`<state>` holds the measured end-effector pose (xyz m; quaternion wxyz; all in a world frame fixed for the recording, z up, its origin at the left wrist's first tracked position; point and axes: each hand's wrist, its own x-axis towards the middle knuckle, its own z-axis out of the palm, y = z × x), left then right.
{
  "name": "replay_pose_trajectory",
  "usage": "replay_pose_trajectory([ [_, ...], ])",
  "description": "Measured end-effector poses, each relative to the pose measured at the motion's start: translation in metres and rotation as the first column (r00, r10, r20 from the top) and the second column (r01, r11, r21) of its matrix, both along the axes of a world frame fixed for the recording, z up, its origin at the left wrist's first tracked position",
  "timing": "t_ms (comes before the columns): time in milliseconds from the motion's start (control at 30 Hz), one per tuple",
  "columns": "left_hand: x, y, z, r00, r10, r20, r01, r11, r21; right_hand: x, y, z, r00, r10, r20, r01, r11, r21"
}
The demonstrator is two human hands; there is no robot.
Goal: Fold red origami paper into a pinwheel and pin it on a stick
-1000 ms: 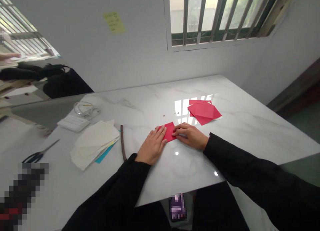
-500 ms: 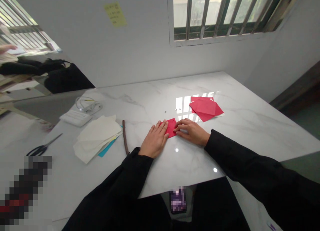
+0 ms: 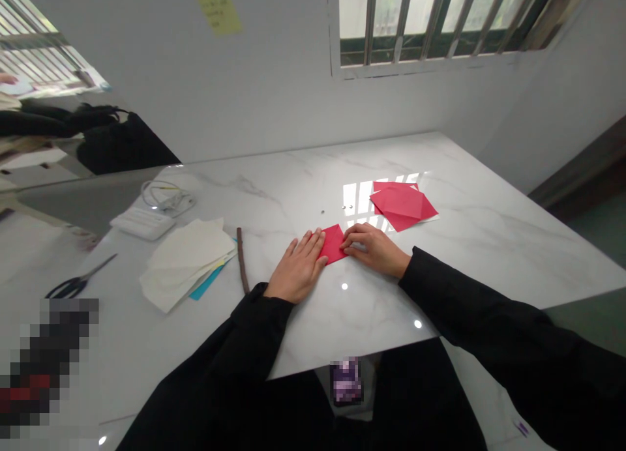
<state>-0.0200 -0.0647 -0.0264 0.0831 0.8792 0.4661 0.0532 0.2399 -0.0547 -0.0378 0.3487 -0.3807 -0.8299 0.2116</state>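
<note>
A small folded sheet of red paper lies on the white marbled table between my hands. My left hand rests flat, fingers stretched over the paper's left side. With thumb and fingertips together, my right hand pinches the paper's right edge. Creases show on the paper's upper face; its left part is hidden under my left fingers. Behind my right hand lies a stack of red sheets with a bit of white showing beneath.
Left of my left hand lie a brown stick and a pile of cream paper with a blue sheet. Farther left are scissors and a white box with a coiled cable. Several tiny bits lie behind the folded paper.
My left hand has slid slightly left, uncovering a little more of the red paper. My right hand keeps its pinch at the right edge. The whole view has shifted slightly.
</note>
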Motion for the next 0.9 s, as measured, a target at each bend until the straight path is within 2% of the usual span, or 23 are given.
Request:
replay_pose_trajectory([
  [133,-0.002,0.002,0.000,1.000,-0.010,0.007,0.010,1.000,-0.019,0.001,0.000,0.001,1.000,0.007,0.002,-0.007,1.000,-0.002],
  [300,0.000,0.000,0.002,0.997,-0.003,-0.073,0.002,1.000,-0.013,0.001,-0.001,0.005,1.000,-0.006,-0.001,0.006,1.000,-0.029],
  [500,0.002,-0.002,0.001,0.994,0.009,-0.109,-0.006,1.000,0.024,0.006,-0.005,0.009,0.993,-0.118,0.009,0.118,0.991,-0.069],
  [700,0.002,-0.002,0.003,0.991,0.009,-0.132,-0.008,1.000,0.013,0.007,-0.008,0.012,0.989,-0.144,0.042,0.147,0.984,-0.098],
  [800,0.002,-0.002,0.004,0.991,0.005,-0.137,-0.002,1.000,0.016,0.005,-0.008,0.010,0.989,-0.141,0.048,0.144,0.986,-0.086],
  [900,0.002,-0.002,0.003,0.991,-0.003,-0.137,0.006,1.000,0.026,0.005,-0.005,0.006,0.977,-0.202,0.064,0.206,0.977,-0.052],
])
